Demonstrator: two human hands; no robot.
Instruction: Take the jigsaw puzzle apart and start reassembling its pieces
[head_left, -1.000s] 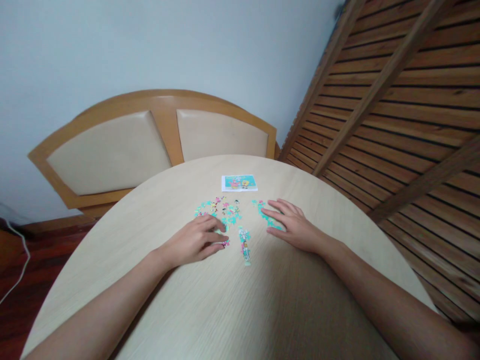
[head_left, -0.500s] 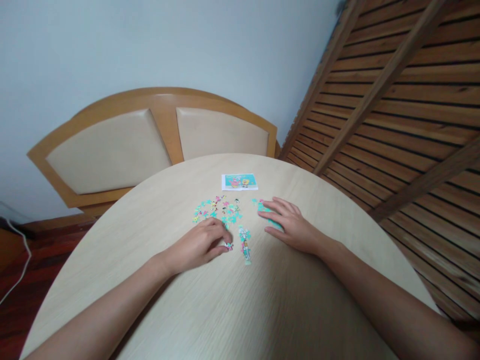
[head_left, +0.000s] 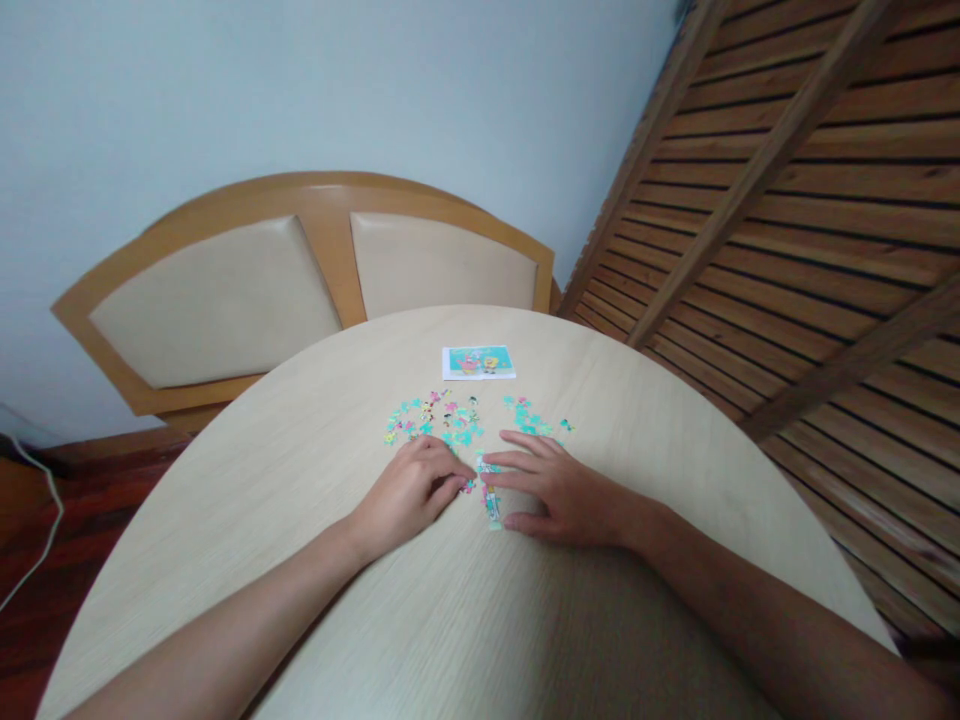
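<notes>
A narrow strip of joined jigsaw pieces lies on the table in front of me. At its left side, my left hand pinches a small pink and teal puzzle piece between thumb and fingers. My right hand rests with spread fingers over the strip's right side, its fingertips covering part of the upper end. Behind my left hand lies a scatter of loose, mixed-colour pieces. A second group of mostly teal pieces lies beyond my right hand.
A picture card with cartoon figures lies flat toward the far side of the round wooden table. Past the table edge stands a padded wooden bench back against the wall. A slatted wooden panel rises on the right.
My right hand has come from the teal pieces leftward and nearer to me, over the strip. My left hand has moved slightly right with the piece, up to the strip's side.
</notes>
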